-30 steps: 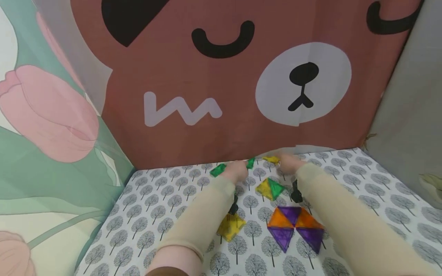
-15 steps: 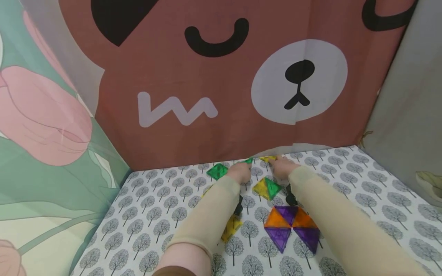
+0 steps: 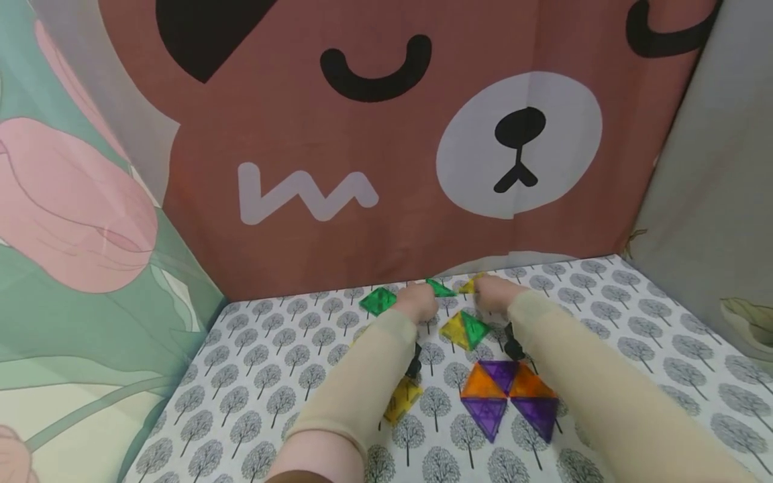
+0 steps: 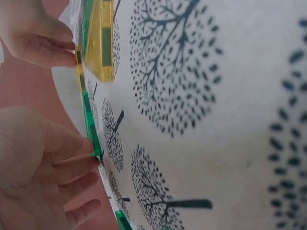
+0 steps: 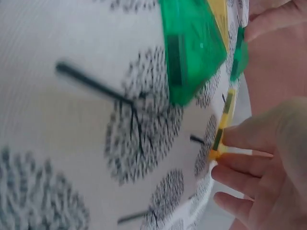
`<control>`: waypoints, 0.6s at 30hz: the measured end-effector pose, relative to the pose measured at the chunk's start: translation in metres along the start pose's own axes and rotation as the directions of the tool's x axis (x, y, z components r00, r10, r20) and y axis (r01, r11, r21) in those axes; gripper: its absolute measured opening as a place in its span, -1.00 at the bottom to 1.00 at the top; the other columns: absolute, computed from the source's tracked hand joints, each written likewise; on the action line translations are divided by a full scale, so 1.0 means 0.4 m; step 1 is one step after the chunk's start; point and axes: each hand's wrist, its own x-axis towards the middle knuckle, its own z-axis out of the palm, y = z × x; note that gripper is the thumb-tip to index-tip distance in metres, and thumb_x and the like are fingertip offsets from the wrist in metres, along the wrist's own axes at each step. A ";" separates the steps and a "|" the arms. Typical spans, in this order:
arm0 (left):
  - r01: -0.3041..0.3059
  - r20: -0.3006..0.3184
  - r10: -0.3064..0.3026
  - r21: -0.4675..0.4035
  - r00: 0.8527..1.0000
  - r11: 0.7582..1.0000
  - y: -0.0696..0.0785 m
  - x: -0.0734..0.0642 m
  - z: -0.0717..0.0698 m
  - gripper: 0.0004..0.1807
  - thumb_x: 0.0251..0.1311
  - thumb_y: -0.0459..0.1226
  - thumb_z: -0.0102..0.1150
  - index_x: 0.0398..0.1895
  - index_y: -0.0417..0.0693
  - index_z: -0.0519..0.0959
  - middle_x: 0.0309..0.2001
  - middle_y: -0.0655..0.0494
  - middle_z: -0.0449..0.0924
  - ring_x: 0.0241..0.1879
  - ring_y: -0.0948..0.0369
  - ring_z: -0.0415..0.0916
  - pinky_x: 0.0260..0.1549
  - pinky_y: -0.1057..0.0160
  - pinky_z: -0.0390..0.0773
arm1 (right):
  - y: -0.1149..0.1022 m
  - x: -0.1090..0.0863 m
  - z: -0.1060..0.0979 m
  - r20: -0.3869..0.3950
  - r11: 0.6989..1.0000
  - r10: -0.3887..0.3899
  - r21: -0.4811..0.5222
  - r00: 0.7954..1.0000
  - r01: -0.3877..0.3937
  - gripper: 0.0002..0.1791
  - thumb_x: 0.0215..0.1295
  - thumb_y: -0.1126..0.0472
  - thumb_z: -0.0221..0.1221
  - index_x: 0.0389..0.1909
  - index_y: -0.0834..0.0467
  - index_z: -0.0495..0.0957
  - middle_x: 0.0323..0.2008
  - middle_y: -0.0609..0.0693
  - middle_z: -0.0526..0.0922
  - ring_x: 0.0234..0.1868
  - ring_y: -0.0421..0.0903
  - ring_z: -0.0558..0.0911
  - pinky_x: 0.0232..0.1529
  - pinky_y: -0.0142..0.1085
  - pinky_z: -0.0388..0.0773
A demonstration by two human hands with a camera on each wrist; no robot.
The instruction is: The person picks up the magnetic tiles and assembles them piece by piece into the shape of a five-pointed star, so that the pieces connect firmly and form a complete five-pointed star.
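Note:
At the back of the table, my left hand (image 3: 417, 302) pinches a green triangular magnetic tile (image 3: 441, 288) at one corner between thumb and forefinger; its other fingers spread loosely in the left wrist view. To its right, my right hand (image 3: 495, 293) holds a yellow triangular magnetic tile (image 5: 223, 129) by the edge with thumb and fingertips. The two tiles lie close to each other, a narrow gap between them. In front of both hands sits a diamond of one yellow triangle (image 3: 454, 330) and one green triangle (image 3: 474, 329).
A green diamond (image 3: 378, 302) lies left of my left hand. Nearer stand orange triangles (image 3: 531, 382) and purple triangles (image 3: 485, 417) joined in a fan. My left sleeve partly covers a yellow tile group (image 3: 401, 401). A brown bear-print cloth (image 3: 302, 248) closes off the back edge.
My left hand has shifted right relative to the green diamond, uncovering it. The green triangle in it has turned to lie lower toward the right, and the yellow triangle has turned slightly.

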 end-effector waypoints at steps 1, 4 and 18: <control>-0.005 0.005 0.005 -0.013 1.000 1.000 -0.001 -0.002 0.000 -0.61 0.49 -0.22 -0.17 -0.51 -0.03 0.57 0.07 0.01 0.56 -0.08 0.08 0.43 -0.11 0.12 0.39 | 0.005 -0.002 -0.001 -0.001 1.000 0.002 0.002 1.000 -0.002 -0.65 0.40 0.37 0.03 0.14 0.40 0.46 -0.07 0.23 0.59 -0.16 0.10 0.56 -0.21 -0.06 0.53; -0.027 0.009 0.027 -0.016 1.000 1.000 -0.004 -0.005 -0.001 -0.65 0.47 -0.24 -0.16 -0.48 -0.04 0.55 0.04 -0.02 0.54 -0.12 0.07 0.42 -0.15 0.12 0.38 | 0.013 -0.010 0.000 -0.015 1.000 -0.006 0.002 1.000 0.006 -0.59 0.43 0.33 0.05 0.23 0.40 0.37 -0.01 0.29 0.57 -0.06 0.18 0.56 -0.06 0.02 0.53; 0.021 0.020 -0.018 -0.205 1.000 0.979 0.008 0.015 0.011 -0.55 0.49 -0.30 -0.17 -0.69 -0.04 0.31 -0.56 0.06 0.27 -0.61 0.17 0.14 -0.54 0.19 0.32 | -0.011 -0.014 0.040 -0.124 0.968 -0.109 -0.239 0.986 0.077 -0.66 0.35 0.38 0.02 0.09 0.39 0.53 0.03 0.37 0.53 0.10 0.29 0.49 0.16 0.09 0.46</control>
